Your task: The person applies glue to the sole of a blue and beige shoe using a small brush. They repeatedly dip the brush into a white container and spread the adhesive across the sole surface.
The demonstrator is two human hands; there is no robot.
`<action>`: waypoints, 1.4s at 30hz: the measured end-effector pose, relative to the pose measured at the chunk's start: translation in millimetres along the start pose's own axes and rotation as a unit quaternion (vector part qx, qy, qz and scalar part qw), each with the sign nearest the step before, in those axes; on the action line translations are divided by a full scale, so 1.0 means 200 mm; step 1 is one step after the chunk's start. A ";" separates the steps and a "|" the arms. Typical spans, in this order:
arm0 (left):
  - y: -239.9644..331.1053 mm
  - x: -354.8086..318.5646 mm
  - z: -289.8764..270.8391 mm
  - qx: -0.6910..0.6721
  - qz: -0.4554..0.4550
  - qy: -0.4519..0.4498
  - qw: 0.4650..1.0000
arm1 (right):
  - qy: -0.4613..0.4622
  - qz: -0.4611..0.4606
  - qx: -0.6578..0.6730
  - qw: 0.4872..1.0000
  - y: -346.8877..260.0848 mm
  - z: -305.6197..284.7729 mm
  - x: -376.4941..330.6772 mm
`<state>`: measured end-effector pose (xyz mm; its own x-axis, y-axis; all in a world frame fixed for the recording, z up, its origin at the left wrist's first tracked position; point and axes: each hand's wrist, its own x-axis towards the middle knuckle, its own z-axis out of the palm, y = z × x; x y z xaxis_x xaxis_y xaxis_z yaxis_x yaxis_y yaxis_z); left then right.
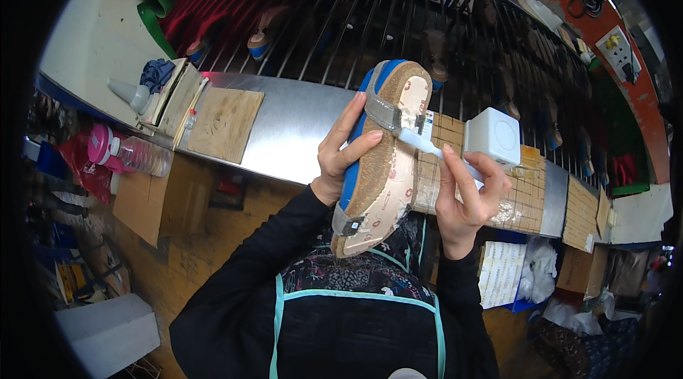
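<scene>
Left hand [341, 158] wrapped around the blue edge of a sandal [384, 158], fingers curled over the rim and pressed against it, thumb hidden behind. Sandal held upright in mid-air over the metal shelf [284, 130], cork-and-cream sole facing the camera, long axis running from about 1 o'clock at the toe to 7 o'clock at the heel. Right hand [466, 197] at 3 o'clock from the sandal, fingers closed on the handle of a white brush [427, 144]. Brush slanting up toward 10 o'clock from that grip, its head touching the sole just beside the grey strap [380, 112] near the toe end. So: working point up and to the left of the right hand, strap crossing the sole nearly at right angles to the long axis. White box [494, 137] just above the right hand, at 1 o'clock from it. Pink-capped bottle [128, 151] well off at 9 o'clock, apart from both hands.
</scene>
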<state>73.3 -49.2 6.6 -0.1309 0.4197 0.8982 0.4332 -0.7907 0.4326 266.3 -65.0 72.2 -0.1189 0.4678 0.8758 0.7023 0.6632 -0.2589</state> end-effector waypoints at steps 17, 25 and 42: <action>-0.05 0.06 0.02 0.044 0.044 0.006 0.998 | -0.129 0.150 0.221 0.955 0.06 -0.06 -0.07; -0.04 0.10 0.07 0.053 0.035 0.025 0.998 | -0.071 0.123 0.205 0.968 0.02 -0.06 -0.15; -0.04 0.14 0.10 0.095 0.009 0.029 0.995 | -0.014 -0.034 0.129 0.991 0.05 -0.10 -0.11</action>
<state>84.0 -21.1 26.8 -0.1702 0.3759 0.9109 0.5957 -0.6971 0.3990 288.8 -80.3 58.7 -0.1814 0.4314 0.8837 0.4890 0.8193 -0.2995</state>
